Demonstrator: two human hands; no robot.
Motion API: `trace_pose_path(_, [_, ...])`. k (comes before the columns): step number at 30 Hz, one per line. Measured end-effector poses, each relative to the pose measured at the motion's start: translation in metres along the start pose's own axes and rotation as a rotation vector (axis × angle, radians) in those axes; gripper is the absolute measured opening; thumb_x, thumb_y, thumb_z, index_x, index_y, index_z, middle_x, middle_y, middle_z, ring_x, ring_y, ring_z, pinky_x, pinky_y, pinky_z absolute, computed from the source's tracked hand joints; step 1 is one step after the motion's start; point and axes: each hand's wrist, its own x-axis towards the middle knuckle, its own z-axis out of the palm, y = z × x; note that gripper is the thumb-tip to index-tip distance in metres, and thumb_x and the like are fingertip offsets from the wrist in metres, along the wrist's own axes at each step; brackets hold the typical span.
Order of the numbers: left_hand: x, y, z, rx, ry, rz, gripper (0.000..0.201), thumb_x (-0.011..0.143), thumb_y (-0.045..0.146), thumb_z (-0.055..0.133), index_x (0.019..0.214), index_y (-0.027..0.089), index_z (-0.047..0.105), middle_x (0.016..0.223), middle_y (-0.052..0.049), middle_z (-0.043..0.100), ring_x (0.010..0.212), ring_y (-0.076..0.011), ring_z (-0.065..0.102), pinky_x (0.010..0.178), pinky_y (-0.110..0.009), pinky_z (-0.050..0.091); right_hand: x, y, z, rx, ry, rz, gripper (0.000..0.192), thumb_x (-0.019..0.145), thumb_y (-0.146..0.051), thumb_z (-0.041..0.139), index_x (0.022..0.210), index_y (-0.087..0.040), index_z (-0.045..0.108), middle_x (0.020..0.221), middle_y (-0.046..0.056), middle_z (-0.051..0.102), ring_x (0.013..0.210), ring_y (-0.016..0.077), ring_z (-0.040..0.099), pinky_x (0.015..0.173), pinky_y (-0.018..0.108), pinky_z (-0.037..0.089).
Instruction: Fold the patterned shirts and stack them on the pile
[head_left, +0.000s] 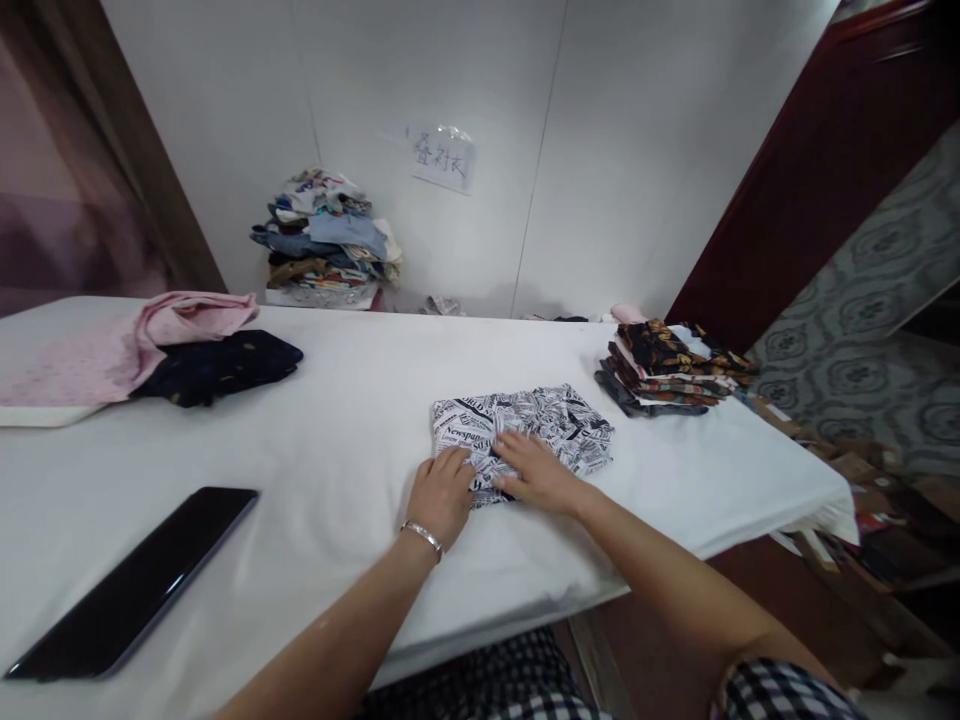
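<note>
A folded black-and-white newspaper-print shirt (566, 430) lies on the white-covered table (337, 440) in front of me. My left hand (441, 495), with a silver bracelet at the wrist, rests palm down over its near left corner. The left fingers lie on the cloth, slightly bent. Flat on the near middle part of the shirt is my right hand (540, 472), its fingers spread. The cloth looks rumpled towards the right end. Both palms hide parts of the near edge.
A stack of folded clothes (667, 370) stands at the table's right end. Pink cloth (112, 350) and dark cloth (221, 368) lie at the left, behind a black tablet-like device (135, 585). Beyond the table rises a clothes pile (330, 240); a handwritten sign (442, 158) hangs on the wall.
</note>
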Motion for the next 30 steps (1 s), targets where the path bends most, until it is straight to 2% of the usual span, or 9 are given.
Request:
trace_pose_path(2, [-0.002,-0.001,0.002,-0.027,0.025,0.015,0.026,0.075,0.003,0.055,0.092,0.02,0.066,0.129,-0.01,0.063,0.127,-0.0283,0.051,0.098,-0.046,0.045,-0.005,-0.006,0.009,-0.009,-0.119,0.04,0.069,0.092,-0.058,0.047,0.151,-0.023,0.033,0.161,0.01,0.021,0.148,0.0291,0.016,0.118,0.056,0.014])
trace_pose_path(4, [-0.004,-0.002,0.004,-0.068,0.059,0.048,0.022,0.076,0.007,0.056,0.091,0.02,0.065,0.128,-0.01,0.063,0.128,-0.0281,0.05,0.101,-0.047,0.043,-0.006,-0.006,0.01,0.042,-0.143,0.067,0.069,0.093,-0.06,0.042,0.152,-0.024,0.032,0.161,0.009,0.018,0.149,0.0285,0.013,0.118,0.056,0.012])
trace_pose_path(9, [-0.008,-0.009,0.011,-0.248,0.164,0.082,0.029,0.085,0.036,0.057,0.109,0.021,0.064,0.133,-0.011,0.06,0.129,-0.0291,0.05,0.108,-0.051,0.039,-0.001,0.006,-0.014,0.139,0.059,0.11,0.063,0.096,-0.06,0.035,0.149,-0.026,0.038,0.16,0.007,0.025,0.149,0.0245,0.016,0.12,0.051,0.013])
trace_pose_path(12, [-0.004,-0.019,0.014,-0.373,0.235,-0.135,0.035,0.091,0.044,0.046,0.11,0.021,0.064,0.135,-0.011,0.059,0.128,-0.0269,0.051,0.107,-0.046,0.041,0.004,0.011,-0.021,0.09,0.17,0.203,0.061,0.097,-0.056,0.036,0.149,-0.025,0.037,0.16,0.008,0.024,0.149,0.0267,0.015,0.119,0.052,0.016])
trace_pose_path(16, [0.01,-0.031,0.007,-0.489,0.129,-0.54,0.044,0.089,0.046,0.046,0.121,0.018,0.057,0.13,-0.014,0.061,0.116,-0.0269,0.06,0.1,-0.042,0.047,0.008,0.006,-0.007,0.057,-0.053,0.191,0.072,0.095,-0.059,0.038,0.153,-0.018,0.029,0.161,0.013,0.017,0.149,0.0309,0.013,0.119,0.051,0.017])
trace_pose_path(19, [0.028,-0.034,-0.005,-0.615,-0.02,-0.7,0.052,0.083,0.045,0.056,0.126,0.017,0.052,0.128,-0.015,0.064,0.11,-0.0272,0.064,0.096,-0.039,0.048,0.009,0.0,0.006,0.031,-0.142,0.181,0.076,0.095,-0.058,0.039,0.153,-0.011,0.027,0.161,0.017,0.016,0.148,0.0326,0.013,0.119,0.051,0.014])
trace_pose_path(22, [0.049,-0.03,-0.011,-0.717,-0.066,-0.816,0.05,0.077,0.039,0.066,0.119,0.013,0.057,0.123,-0.017,0.067,0.112,-0.0286,0.064,0.093,-0.037,0.05,0.01,-0.002,0.01,0.031,-0.138,0.18,0.075,0.095,-0.055,0.039,0.153,-0.009,0.026,0.16,0.019,0.016,0.148,0.0333,0.013,0.119,0.051,0.013])
trace_pose_path(25, [0.062,-0.023,-0.011,-0.769,-0.099,-0.85,0.034,0.075,0.031,0.066,0.104,0.014,0.064,0.107,-0.015,0.073,0.097,-0.0269,0.07,0.078,-0.033,0.054,0.01,-0.002,0.006,0.056,-0.136,0.184,0.075,0.095,-0.055,0.041,0.153,-0.01,0.027,0.16,0.018,0.016,0.148,0.0329,0.013,0.119,0.051,0.012])
trace_pose_path(30, [0.049,-0.032,-0.021,-0.716,-0.033,-0.851,0.035,0.075,0.027,0.064,0.108,0.014,0.062,0.113,-0.014,0.071,0.101,-0.0262,0.067,0.083,-0.033,0.052,0.006,-0.004,-0.001,0.172,-0.058,0.175,0.066,0.096,-0.058,0.037,0.15,-0.021,0.037,0.158,0.01,0.029,0.147,0.0241,0.023,0.12,0.045,0.017])
